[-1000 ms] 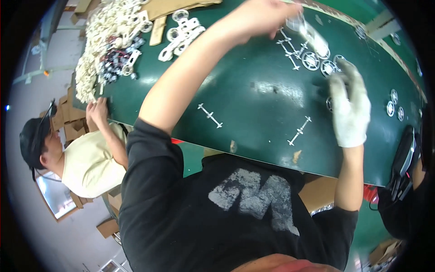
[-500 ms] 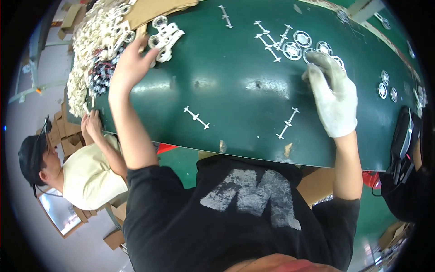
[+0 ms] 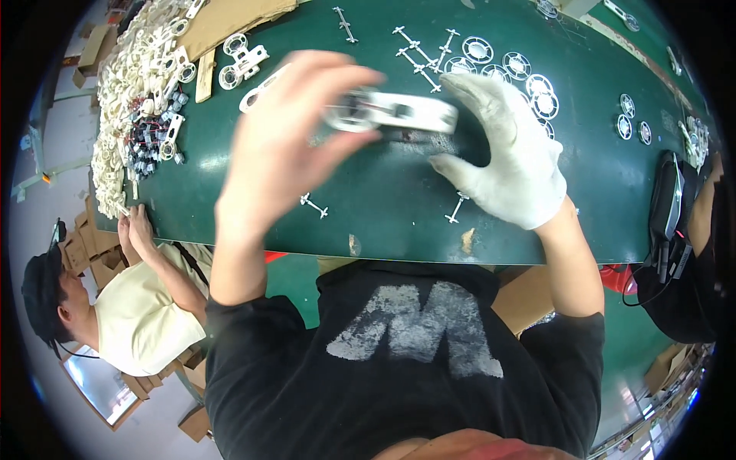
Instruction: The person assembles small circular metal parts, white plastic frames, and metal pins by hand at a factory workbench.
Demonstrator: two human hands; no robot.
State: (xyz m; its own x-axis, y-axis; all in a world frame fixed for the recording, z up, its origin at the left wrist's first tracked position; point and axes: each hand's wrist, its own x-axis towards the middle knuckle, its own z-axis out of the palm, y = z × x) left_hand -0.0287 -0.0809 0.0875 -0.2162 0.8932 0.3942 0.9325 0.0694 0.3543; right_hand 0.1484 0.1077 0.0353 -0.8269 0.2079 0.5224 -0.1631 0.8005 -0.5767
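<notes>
Blurred by motion, my bare left hand [image 3: 287,142] grips a white plastic part [image 3: 410,113] above the table, its fingers and thumb around the round end. The part has a ring at that end and a long flat arm pointing right. My right hand [image 3: 506,146], in a white glove, is open around the part's free end, thumb and fingers spread apart; no contact shows. Several white spoked rings [image 3: 515,66] lie just beyond the glove. Thin white connector rods [image 3: 415,47] lie left of them. One rod [image 3: 314,205] lies near my left wrist, another [image 3: 458,207] below my right thumb.
A big heap of white plastic parts [image 3: 126,100] and a pile of small dark motors [image 3: 149,134] cover the table's left end. Cardboard [image 3: 222,19] lies beside them. A person [image 3: 138,307] works at the left; a black bag [image 3: 668,207] sits at the right edge.
My left hand has picked up a white part from the group at the far left and brought it to the middle. My right hand has moved left from the rings and opened wide.
</notes>
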